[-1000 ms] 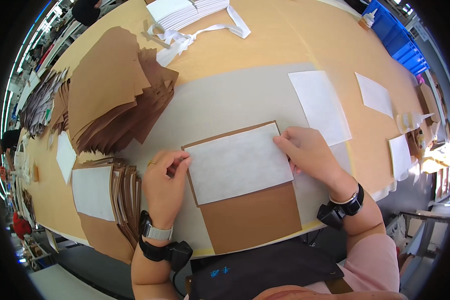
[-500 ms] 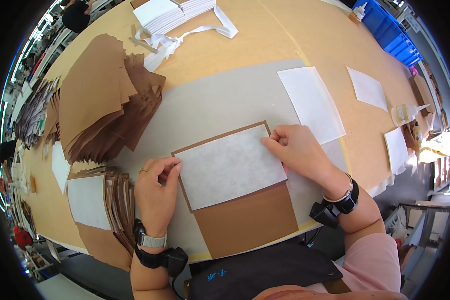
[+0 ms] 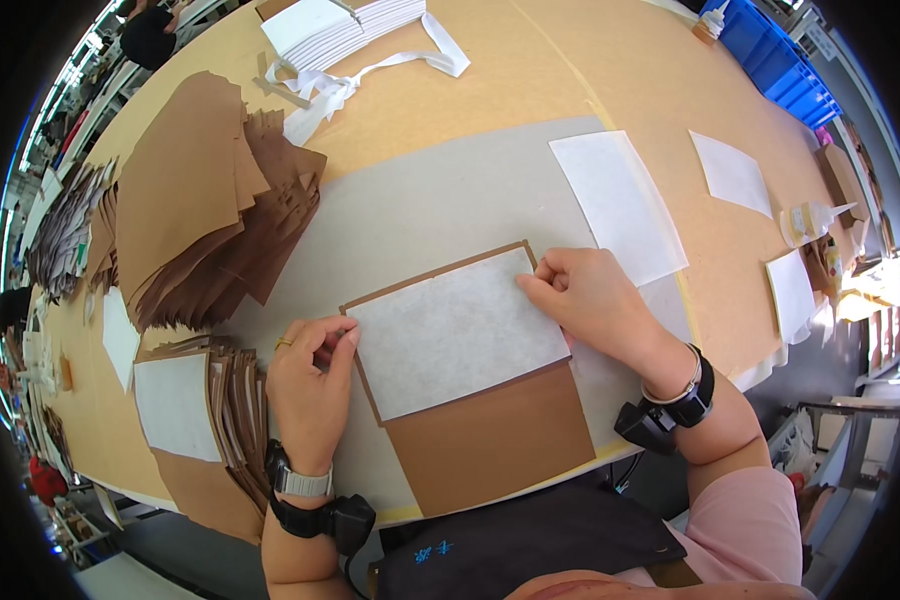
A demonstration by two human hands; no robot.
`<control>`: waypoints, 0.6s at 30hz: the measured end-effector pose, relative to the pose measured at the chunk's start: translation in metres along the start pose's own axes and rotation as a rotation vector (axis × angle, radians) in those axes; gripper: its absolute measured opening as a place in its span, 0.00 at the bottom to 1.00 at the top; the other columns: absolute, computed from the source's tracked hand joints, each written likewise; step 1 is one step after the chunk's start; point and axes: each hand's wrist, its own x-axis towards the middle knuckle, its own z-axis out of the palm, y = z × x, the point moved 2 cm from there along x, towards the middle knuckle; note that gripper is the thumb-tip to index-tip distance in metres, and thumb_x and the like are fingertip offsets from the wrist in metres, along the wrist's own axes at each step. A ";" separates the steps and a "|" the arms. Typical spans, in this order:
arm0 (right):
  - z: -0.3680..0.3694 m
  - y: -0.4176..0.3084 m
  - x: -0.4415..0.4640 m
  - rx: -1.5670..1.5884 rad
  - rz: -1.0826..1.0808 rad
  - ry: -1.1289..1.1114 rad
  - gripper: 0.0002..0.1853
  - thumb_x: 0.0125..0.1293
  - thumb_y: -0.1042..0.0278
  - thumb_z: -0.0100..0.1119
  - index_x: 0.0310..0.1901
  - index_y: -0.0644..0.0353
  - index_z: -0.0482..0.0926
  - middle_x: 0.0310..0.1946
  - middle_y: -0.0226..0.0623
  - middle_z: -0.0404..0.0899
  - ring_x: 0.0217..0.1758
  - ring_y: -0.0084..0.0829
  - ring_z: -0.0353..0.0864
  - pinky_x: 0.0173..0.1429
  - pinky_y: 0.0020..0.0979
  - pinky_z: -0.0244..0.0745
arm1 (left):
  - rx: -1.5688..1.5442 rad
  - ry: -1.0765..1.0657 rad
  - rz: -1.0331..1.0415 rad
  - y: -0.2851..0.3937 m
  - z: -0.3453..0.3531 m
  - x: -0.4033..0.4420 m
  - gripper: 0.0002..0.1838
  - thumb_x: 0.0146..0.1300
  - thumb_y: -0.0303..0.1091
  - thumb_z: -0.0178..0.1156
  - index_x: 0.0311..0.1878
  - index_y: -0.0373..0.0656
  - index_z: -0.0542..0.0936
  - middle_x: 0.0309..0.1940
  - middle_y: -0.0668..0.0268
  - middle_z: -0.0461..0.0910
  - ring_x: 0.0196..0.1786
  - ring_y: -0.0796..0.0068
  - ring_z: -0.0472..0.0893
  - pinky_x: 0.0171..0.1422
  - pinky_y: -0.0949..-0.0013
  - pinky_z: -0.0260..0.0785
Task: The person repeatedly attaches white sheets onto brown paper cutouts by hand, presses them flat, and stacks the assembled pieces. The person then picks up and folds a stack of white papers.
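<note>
A white rectangular sheet lies over the upper part of a brown panel, and a narrow brown border shows along its top and left edges. My left hand is closed in a pinch at the sheet's upper left edge. At the upper right corner, my right hand pinches too, thumb against index finger, other fingers curled. What lies between the fingertips is mostly hidden. Both pieces rest on a grey board at the table's front edge.
Left are a tall pile of brown pieces and a stack of brown panels with white sheets. Farther right lie white sheets, a glue bottle and a blue crate. White folded material sits at the back.
Very little differs. The whole view has shifted slightly; both hands keep the same pinch at the sheet's upper corners.
</note>
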 end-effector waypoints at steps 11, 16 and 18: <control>0.004 0.000 -0.002 -0.240 -0.043 0.100 0.18 0.67 0.56 0.64 0.27 0.64 0.78 0.17 0.46 0.79 0.25 0.45 0.82 0.35 0.40 0.78 | -0.003 0.001 -0.006 0.000 0.000 0.000 0.06 0.62 0.30 0.67 0.40 0.40 0.86 0.30 0.64 0.79 0.31 0.71 0.78 0.38 0.69 0.71; -0.004 0.002 -0.004 -0.307 -0.042 0.162 0.20 0.66 0.54 0.66 0.28 0.64 0.76 0.19 0.46 0.80 0.29 0.46 0.84 0.36 0.40 0.77 | 0.001 -0.001 -0.029 -0.006 0.002 -0.002 0.06 0.63 0.31 0.67 0.41 0.41 0.86 0.30 0.65 0.79 0.31 0.72 0.77 0.38 0.69 0.71; -0.006 0.005 -0.002 -0.212 -0.058 0.112 0.20 0.66 0.53 0.66 0.28 0.63 0.75 0.18 0.45 0.79 0.24 0.43 0.83 0.35 0.37 0.78 | -0.008 -0.009 -0.025 -0.007 0.002 -0.002 0.06 0.63 0.31 0.67 0.41 0.42 0.86 0.30 0.65 0.79 0.31 0.73 0.77 0.38 0.70 0.71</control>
